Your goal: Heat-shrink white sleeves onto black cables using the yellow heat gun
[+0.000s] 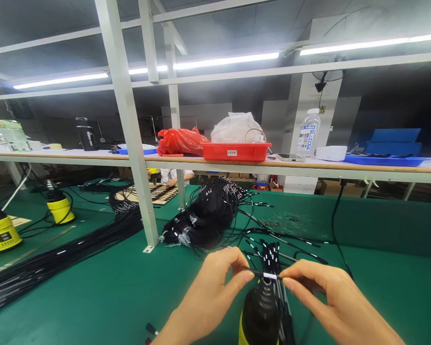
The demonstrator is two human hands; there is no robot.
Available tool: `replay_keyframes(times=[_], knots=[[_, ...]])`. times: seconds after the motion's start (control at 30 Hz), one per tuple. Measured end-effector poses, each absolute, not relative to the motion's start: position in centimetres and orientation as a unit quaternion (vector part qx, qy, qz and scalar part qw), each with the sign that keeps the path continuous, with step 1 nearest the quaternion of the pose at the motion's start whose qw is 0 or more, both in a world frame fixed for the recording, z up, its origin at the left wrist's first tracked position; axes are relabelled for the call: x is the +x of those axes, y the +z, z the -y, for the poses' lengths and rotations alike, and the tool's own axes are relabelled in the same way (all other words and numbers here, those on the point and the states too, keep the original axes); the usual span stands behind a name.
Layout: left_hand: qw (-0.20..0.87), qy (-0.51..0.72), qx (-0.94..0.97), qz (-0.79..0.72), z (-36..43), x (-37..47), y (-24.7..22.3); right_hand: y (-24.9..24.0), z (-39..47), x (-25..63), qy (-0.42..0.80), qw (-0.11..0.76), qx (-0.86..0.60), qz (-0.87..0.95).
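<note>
My left hand (219,287) and my right hand (326,292) both pinch a thin black cable (256,273), one on each side of its white sleeve (270,276). The sleeve lies level between my fingertips, just over the nozzle of a black and yellow heat gun (261,311) that points upward. Whether sleeve and nozzle touch, I cannot tell. Behind and to the right of the nozzle lies a bunch of black cables with white sleeves (271,256). The heat gun's lower part is cut off by the frame.
A large heap of black cables (211,211) lies beyond my hands on the green table (187,282). A long cable bundle (75,251) runs left past a white post (129,120). Another heat gun (60,208) stands left. The shelf holds a red tray (237,153). A co-worker's hand (171,182) shows behind.
</note>
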State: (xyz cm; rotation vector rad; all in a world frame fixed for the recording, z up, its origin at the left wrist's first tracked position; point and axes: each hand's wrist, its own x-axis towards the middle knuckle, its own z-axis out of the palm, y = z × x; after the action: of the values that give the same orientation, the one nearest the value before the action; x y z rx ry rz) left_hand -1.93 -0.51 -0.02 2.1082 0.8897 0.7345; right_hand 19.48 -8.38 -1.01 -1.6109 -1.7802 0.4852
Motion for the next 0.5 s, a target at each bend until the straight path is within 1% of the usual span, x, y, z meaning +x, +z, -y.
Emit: replay_keyframes(times=[0.1, 0.23, 0.33, 0.5], knots=[[0.363, 0.281, 0.817, -0.349, 0.56, -1.99, -0.03, -1.12, 8.42, 19.6, 0.169, 0.326, -0.619, 0.694], [0.337, 0.256, 0.832, -0.359, 0.59, -2.14, -0.07, -0.9, 8.47, 19.42, 0.164, 0.328, -0.616, 0.697], [0.338, 0.244, 0.839, -0.349, 0.55, -2.2, -0.15, -0.82, 8.52, 19.27, 0.166, 0.327, -0.614, 0.699], [0.346, 0.276, 0.83, -0.338, 0.52, -2.15, -0.18, -0.92, 8.47, 19.19, 0.175, 0.341, -0.611, 0.693]])
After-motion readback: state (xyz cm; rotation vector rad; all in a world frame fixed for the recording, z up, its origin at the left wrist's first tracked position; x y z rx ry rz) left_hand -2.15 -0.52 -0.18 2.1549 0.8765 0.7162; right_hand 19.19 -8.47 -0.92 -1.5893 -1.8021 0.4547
